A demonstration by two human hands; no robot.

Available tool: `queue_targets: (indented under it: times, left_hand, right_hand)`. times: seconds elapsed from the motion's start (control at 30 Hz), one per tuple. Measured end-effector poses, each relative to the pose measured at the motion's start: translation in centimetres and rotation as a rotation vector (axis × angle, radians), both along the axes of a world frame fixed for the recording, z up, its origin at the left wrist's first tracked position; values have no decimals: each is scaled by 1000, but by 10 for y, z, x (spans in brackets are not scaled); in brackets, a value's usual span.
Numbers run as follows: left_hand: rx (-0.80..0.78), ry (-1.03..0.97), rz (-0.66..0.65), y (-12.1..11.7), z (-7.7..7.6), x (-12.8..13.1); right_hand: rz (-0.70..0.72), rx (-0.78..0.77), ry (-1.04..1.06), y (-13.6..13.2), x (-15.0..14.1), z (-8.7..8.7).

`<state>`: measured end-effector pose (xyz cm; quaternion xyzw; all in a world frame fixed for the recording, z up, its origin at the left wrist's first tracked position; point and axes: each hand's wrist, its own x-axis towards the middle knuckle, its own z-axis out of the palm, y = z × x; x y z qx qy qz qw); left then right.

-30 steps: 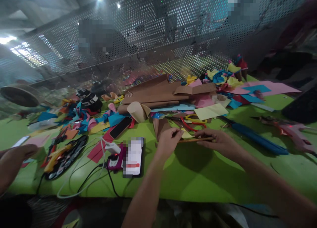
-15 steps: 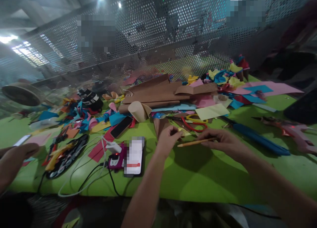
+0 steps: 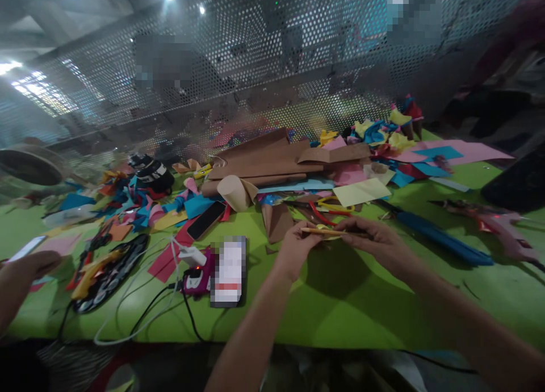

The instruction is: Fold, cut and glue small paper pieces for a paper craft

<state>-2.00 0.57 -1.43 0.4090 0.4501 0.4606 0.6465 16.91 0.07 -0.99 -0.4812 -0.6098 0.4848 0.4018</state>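
Observation:
My right hand (image 3: pixel 370 236) is closed on a pencil (image 3: pixel 326 231), held level with its sharpened end to the left. My left hand (image 3: pixel 296 245) pinches a small yellow paper piece (image 3: pixel 322 226), mostly hidden behind the pencil and fingers. The pencil's tip lies against the left fingers and the paper. Both hands are above the green table (image 3: pixel 340 301). Just beyond them lie red-handled scissors (image 3: pixel 320 215) and yellow-handled scissors (image 3: pixel 336 204). A brown paper cone (image 3: pixel 277 220) lies past my left hand.
A phone (image 3: pixel 229 272) and a purple power adapter (image 3: pixel 200 275) with cables lie left. Right are a blue tool (image 3: pixel 443 238) and a pink glue gun (image 3: pixel 502 227). Brown paper sheets (image 3: pixel 264 156) are piled behind. At the far left is another person's hand (image 3: pixel 38 264).
The pencil has moved up and left, from below the yellow paper to across it. My hands have come closer together. The view has shifted slightly.

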Motion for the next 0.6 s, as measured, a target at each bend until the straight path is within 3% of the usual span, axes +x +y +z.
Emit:
queue_targets:
  times: [0.33, 0.6]
  left_hand:
    - [-151, -215, 57, -1, 0, 3]
    - [-175, -275, 23, -3, 2, 5]
  right_hand:
    - [29, 52, -28, -2, 2, -4]
    - [-2, 75, 9, -1, 1, -6]
